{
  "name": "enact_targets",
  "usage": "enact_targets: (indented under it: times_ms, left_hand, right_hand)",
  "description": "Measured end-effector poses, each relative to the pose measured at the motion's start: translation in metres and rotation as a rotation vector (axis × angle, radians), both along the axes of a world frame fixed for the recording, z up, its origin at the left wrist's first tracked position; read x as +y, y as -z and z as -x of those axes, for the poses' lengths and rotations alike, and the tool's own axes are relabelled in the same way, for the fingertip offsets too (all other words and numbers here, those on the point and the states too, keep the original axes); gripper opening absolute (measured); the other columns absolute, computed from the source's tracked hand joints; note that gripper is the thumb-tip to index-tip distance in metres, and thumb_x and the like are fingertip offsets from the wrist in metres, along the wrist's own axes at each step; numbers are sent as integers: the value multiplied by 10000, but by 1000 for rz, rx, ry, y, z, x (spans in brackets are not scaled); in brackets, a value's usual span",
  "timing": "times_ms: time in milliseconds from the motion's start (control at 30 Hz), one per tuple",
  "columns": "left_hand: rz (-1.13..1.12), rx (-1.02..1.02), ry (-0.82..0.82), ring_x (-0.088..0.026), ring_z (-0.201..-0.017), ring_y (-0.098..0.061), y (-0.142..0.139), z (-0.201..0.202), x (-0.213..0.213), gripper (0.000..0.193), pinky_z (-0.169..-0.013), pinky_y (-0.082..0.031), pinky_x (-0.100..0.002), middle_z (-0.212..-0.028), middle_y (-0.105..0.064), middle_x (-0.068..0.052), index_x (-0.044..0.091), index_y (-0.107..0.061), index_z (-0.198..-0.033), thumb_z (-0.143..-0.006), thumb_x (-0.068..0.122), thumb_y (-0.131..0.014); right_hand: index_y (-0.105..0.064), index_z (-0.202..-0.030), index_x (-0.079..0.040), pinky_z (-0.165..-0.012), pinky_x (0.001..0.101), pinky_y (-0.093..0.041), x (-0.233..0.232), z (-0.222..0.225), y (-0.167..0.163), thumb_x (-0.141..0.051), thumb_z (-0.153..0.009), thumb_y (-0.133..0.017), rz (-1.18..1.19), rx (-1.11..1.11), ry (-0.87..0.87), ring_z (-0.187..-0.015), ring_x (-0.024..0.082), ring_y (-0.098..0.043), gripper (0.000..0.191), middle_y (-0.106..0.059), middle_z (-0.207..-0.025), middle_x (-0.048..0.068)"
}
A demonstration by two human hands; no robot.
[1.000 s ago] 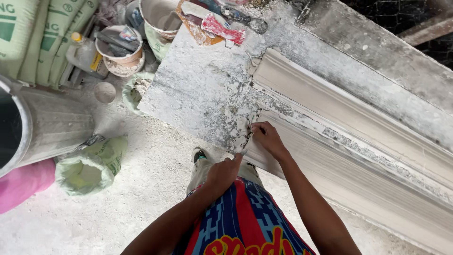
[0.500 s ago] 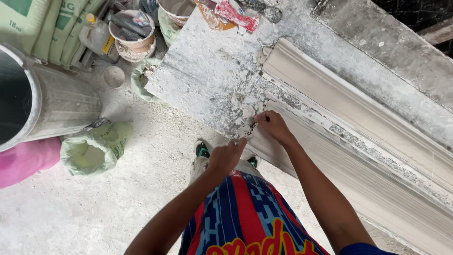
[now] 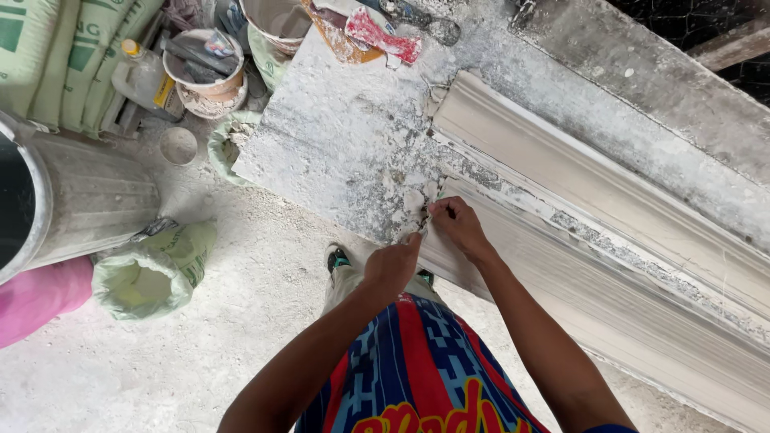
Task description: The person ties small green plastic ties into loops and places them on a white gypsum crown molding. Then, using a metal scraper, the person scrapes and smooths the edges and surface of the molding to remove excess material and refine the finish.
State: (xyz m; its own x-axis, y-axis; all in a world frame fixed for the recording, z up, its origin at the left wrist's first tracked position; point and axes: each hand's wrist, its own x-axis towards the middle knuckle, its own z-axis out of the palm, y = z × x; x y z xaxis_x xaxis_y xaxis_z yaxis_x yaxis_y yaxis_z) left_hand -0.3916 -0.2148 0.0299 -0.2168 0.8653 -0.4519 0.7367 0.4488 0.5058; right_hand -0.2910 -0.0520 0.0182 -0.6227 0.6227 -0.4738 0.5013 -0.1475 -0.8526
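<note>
Head view: both hands at the near end of a plaster moulding on a dusty slab.

The right hand [image 3: 459, 226] pinches a thin tool [image 3: 424, 225], fingers narrow, its tip against the moulding [image 3: 561, 265] end. The left hand [image 3: 391, 265] sits just below those fingers, curled; whether it grips anything cannot be told. Plaster crumbs [image 3: 413, 199] lie just above the fingertips on the slab [image 3: 337, 136]. Buckets [image 3: 204, 72] stand well beyond, upper left.

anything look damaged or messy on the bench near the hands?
Yes. Beside the right hand and left hand, the plaster moulding ends in a ragged, chipped end, with crumbled plaster bits scattered over the dusty slab. A crusty broken line runs between the two moulding strips.
</note>
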Motion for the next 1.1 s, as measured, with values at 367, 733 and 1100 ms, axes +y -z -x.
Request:
enact_targets:
  times_ms: [367,733,1100]
  left_hand:
    - [-312,258,85,-277,-547,-712,16,7,-31,416,-409,-528,-403,-807,-691,-163,92,-476,-1350,-952,154,-582]
    - [-87,154,129,-291,-581,-722,1,6,-11,426,-463,-562,-401,-705,-686,-135,76,-446,-1361,-963,122,-590]
    - [-152,244,106,-261,-584,-715,19,1,-9,401,-456,-556,-373,-732,-683,-110,60,-454,-1332,-969,140,-606]
  right_hand:
    - [-714,-1241,-23,-787,252,-484,-10,1,4,-359,-1007,-628,117,-18,89,-881,73,-579,418,-702,-998,5]
    - [-700,-1096,-11,-845,273,-455,-12,-2,5,-398,-1059,-528,1,66,53,-928,102,-544,425,-629,-1030,2]
    - [-636,-1021,24,-686,353,-528,-33,-13,-11,-403,-1069,-469,-476,-255,-54,-737,202,-651,462,-689,-881,160]
